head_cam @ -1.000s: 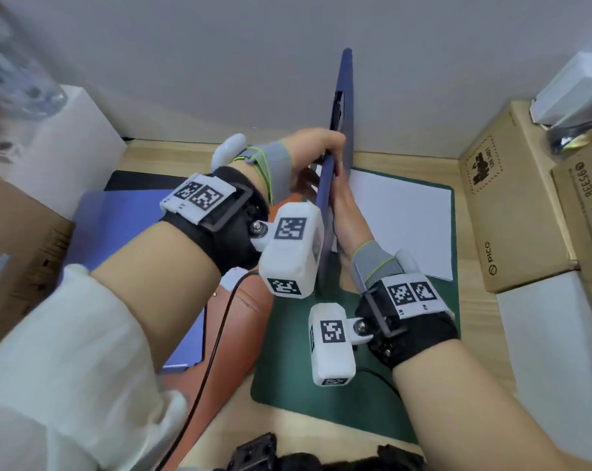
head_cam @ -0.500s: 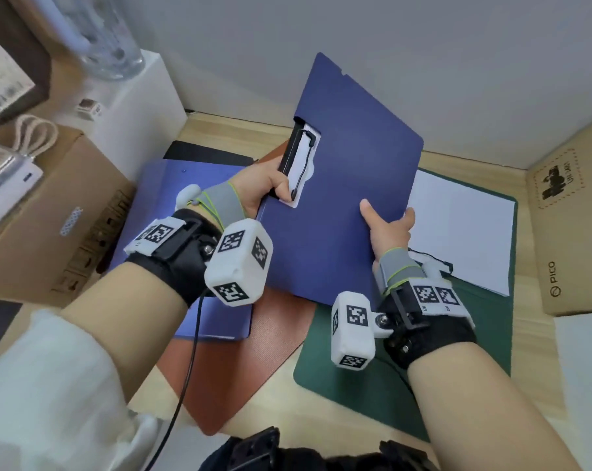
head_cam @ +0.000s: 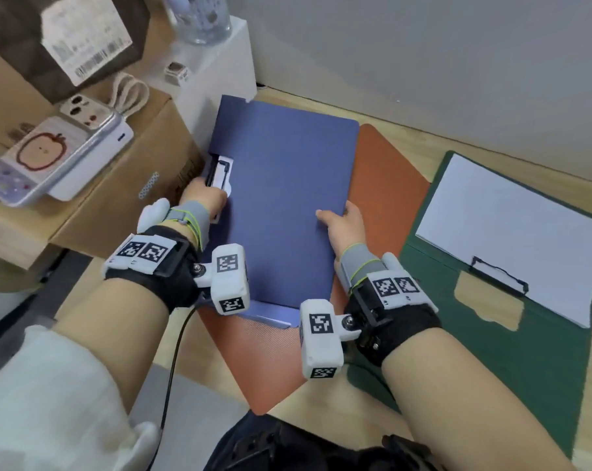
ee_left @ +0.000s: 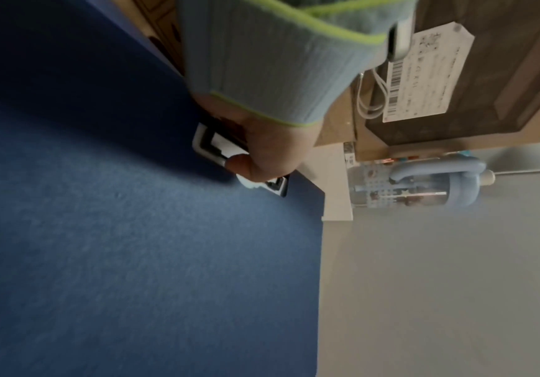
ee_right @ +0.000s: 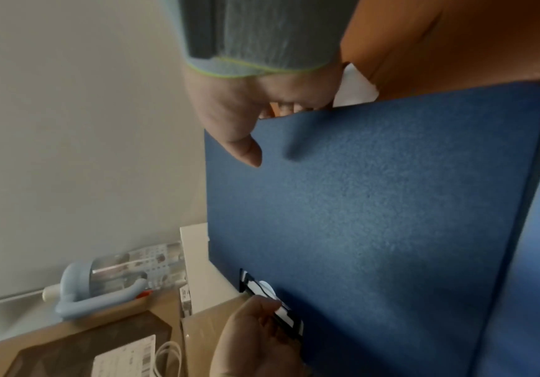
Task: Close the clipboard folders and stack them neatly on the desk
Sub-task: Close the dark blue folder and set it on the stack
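We hold the closed, dark blue textured clipboard folder between both hands, above a lighter blue folder and a flat orange-brown folder on the wooden desk. Our left hand pinches its black wire clip at the left edge, while our right hand grips the right edge, thumb on top and fingers curled beneath. To the right, a dark green folder lies open, showing white paper.

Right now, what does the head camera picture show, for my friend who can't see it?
Two hands hold a closed blue folder over an orange folder: the left hand grips its clip side, the right hand its opposite edge. A green folder lies open with white paper.
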A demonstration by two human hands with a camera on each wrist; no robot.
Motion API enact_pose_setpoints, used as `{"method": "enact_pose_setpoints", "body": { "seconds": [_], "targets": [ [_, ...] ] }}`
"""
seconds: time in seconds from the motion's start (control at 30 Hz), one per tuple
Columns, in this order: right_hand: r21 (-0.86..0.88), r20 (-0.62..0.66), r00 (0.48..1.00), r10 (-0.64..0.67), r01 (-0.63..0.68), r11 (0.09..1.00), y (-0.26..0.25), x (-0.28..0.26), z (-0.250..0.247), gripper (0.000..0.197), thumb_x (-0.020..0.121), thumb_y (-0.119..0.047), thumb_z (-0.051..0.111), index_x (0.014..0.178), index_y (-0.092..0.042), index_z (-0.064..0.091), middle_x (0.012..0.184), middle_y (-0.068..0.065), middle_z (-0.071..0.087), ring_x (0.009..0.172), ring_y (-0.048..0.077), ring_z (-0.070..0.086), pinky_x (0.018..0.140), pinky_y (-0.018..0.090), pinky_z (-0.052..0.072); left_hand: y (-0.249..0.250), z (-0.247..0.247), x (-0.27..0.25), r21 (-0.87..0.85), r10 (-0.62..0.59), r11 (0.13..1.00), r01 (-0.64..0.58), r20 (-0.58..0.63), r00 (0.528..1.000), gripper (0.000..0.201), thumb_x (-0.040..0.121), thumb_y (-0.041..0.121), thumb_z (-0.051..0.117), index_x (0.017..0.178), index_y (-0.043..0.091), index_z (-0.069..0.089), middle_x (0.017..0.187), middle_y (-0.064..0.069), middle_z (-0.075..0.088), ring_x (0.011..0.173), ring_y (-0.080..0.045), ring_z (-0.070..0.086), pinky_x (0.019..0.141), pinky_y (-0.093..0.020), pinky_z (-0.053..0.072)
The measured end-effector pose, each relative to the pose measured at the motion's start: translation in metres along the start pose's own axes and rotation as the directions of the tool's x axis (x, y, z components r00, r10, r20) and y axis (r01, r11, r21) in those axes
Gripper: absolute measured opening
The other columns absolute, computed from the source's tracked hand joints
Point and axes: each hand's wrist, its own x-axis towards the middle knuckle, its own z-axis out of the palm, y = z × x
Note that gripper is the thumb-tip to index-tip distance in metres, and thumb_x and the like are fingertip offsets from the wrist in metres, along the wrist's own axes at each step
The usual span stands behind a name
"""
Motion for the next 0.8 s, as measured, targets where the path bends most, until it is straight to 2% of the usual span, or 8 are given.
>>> {"method": "enact_pose_setpoints", "body": {
  "seconds": [0.07,0.17,0.27,0.37,0.5,0.6,0.7,0.8],
  "targets": [
    [-0.086,0.033,0.999,0.039,-0.036,0.996,0.013,0.015,0.012,0.072,0.047,-0.043,0.06,0.116,-0.026,0.06,0.126,0.006,0.053,0.116,0.029,0.057,0.102,0.044,0.046,-0.004,-0.002,0.0,0.082,-0.027,0.996,0.03,-0.039,0.999,0.082,0.059,0.032,0.063,0.136,0.009,0.045,0.14,-0.022,0.048,0.127,-0.039,0.046,0.107,-0.043,0.04],
    [-0.21,0.075,0.987,0.14,-0.122,0.97,0.045,0.047,0.023,0.094,0.035,-0.047,0.055,0.127,-0.027,0.054,0.134,0.003,0.049,0.124,0.034,0.048,0.103,0.047,0.043,-0.011,0.004,-0.004,0.302,0.028,0.953,-0.014,-0.044,0.999,0.094,0.076,0.033,0.068,0.151,0.01,0.017,0.158,-0.014,0.016,0.145,-0.034,0.017,0.119,-0.039,0.018],
    [-0.256,0.095,0.984,0.152,-0.124,0.959,0.055,0.055,0.02,0.06,0.049,-0.037,0.056,0.108,-0.03,0.062,0.135,0.008,0.048,0.122,0.04,0.047,0.104,0.048,0.042,-0.018,0.013,-0.005,0.432,0.044,0.901,-0.035,-0.011,0.999,0.106,0.077,0.036,0.07,0.153,0.011,0.0,0.162,-0.009,-0.004,0.15,-0.03,-0.006,0.121,-0.044,0.005],
    [-0.246,0.114,0.984,0.137,-0.106,0.964,0.02,0.007,0.01,0.067,0.067,-0.029,0.061,0.133,-0.026,0.052,0.147,0.005,0.036,0.131,0.036,0.041,0.11,0.045,0.037,-0.016,0.017,-0.007,0.437,0.025,0.899,-0.02,-0.005,1.0,0.106,0.078,0.033,0.07,0.153,0.011,-0.002,0.162,-0.01,-0.01,0.149,-0.03,-0.013,0.122,-0.045,0.001],
    [-0.194,0.122,0.986,0.118,-0.093,0.977,0.015,0.003,-0.004,0.076,0.071,-0.031,0.065,0.142,-0.024,0.04,0.15,0.0,0.034,0.137,0.028,0.038,0.114,0.043,0.032,0.0,0.024,-0.025,0.402,0.109,0.911,-0.093,-0.018,0.994,0.093,0.078,0.026,0.069,0.152,0.015,0.014,0.162,-0.01,-0.004,0.15,-0.029,-0.006,0.121,-0.047,0.007],
    [-0.189,0.09,0.994,0.063,-0.045,0.981,0.014,0.003,-0.026,0.073,0.064,-0.034,0.061,0.136,-0.028,0.047,0.147,0.004,0.04,0.134,0.028,0.04,0.113,0.045,0.032,0.018,0.046,-0.047,0.106,0.222,0.969,-0.223,0.024,0.975,0.065,0.08,0.014,0.065,0.141,0.017,0.042,0.158,-0.007,0.021,0.146,-0.021,0.023,0.12,-0.039,0.016],
    [-0.184,0.021,0.999,0.028,-0.024,0.983,0.011,0.002,-0.055,0.062,0.069,-0.029,0.06,0.13,-0.027,0.053,0.144,0.007,0.043,0.131,0.029,0.043,0.113,0.045,0.032,0.038,0.072,-0.077,-0.176,0.26,0.958,-0.225,0.209,0.943,0.048,0.085,0.002,0.059,0.132,0.006,0.05,0.138,-0.013,0.051,0.125,-0.024,0.052,0.107,-0.028,0.036],
    [-0.189,-0.066,0.997,0.026,-0.038,0.981,0.018,0.001,-0.095,0.053,0.075,-0.026,0.062,0.128,-0.023,0.055,0.142,0.011,0.046,0.129,0.031,0.046,0.112,0.044,0.033,0.054,0.108,-0.102,-0.173,0.208,0.974,-0.146,0.432,0.878,0.034,0.087,0.003,0.055,0.121,0.009,0.054,0.125,-0.016,0.06,0.084,-0.02,0.062,0.086,-0.024,0.047]
  ]
}}
